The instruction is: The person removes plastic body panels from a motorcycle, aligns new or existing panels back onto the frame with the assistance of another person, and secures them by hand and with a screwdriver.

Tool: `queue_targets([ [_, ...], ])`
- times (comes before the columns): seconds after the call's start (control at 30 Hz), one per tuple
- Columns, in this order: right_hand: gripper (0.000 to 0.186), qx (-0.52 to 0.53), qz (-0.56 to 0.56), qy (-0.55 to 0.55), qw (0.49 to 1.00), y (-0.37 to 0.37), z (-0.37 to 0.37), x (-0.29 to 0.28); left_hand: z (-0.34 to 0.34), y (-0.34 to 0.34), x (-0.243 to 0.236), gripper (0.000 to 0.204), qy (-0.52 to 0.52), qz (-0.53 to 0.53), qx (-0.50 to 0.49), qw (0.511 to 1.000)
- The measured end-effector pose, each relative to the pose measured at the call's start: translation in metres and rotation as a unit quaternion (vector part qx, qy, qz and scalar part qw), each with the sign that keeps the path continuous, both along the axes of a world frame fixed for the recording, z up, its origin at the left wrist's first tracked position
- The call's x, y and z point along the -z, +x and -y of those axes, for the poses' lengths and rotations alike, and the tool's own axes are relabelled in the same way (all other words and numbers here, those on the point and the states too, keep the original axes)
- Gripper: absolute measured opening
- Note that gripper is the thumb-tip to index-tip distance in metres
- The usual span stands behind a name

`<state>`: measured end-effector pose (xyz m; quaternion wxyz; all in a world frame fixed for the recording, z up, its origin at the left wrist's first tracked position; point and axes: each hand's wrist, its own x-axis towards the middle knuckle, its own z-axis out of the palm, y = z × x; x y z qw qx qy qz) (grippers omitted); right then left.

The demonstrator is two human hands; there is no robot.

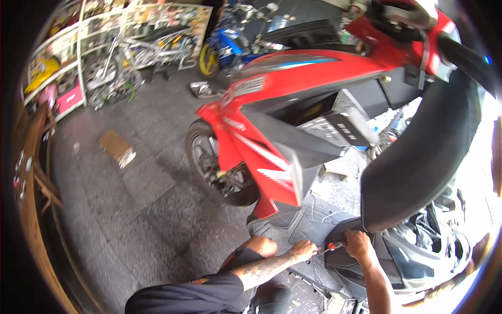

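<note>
My right hand (358,244) is closed around a screwdriver (332,246) with a red handle, its thin shaft pointing left. At the shaft's far end, my left hand (303,250) is closed with its fingertips pinched together. What lies between those fingertips is too small to make out. Both hands are above the dark footboard (309,268) of a red scooter (272,152), just in front of the seat's base. The long black seat (423,157) rises to the right of my right hand.
A box (348,130) in black and white rests within the scooter's frame. A brown block (116,148) lies on the grey tiled floor (141,225). Shelves (81,47), a stripped motorcycle (151,52) and a blue motorcycle (227,44) stand behind. A wooden piece of furniture (34,152) borders the left.
</note>
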<state>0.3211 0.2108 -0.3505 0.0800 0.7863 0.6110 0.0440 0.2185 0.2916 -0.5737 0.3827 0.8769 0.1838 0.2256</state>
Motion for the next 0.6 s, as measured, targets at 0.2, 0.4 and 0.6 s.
queue_targets([
  [0.2,0.030,0.023,0.001,-0.041,0.999,-0.004,-0.001,0.010,0.001,-0.010,-0.005,0.022,-0.022,-0.058,0.029,0.998],
  [0.4,0.019,0.000,-0.038,0.050,0.998,0.020,0.021,0.018,0.007,0.005,-0.006,0.020,0.086,-0.033,0.052,0.994],
  [0.6,0.026,0.069,-0.099,0.082,0.989,0.018,0.028,0.022,-0.022,-0.002,-0.008,0.031,-0.009,0.002,0.077,0.997],
])
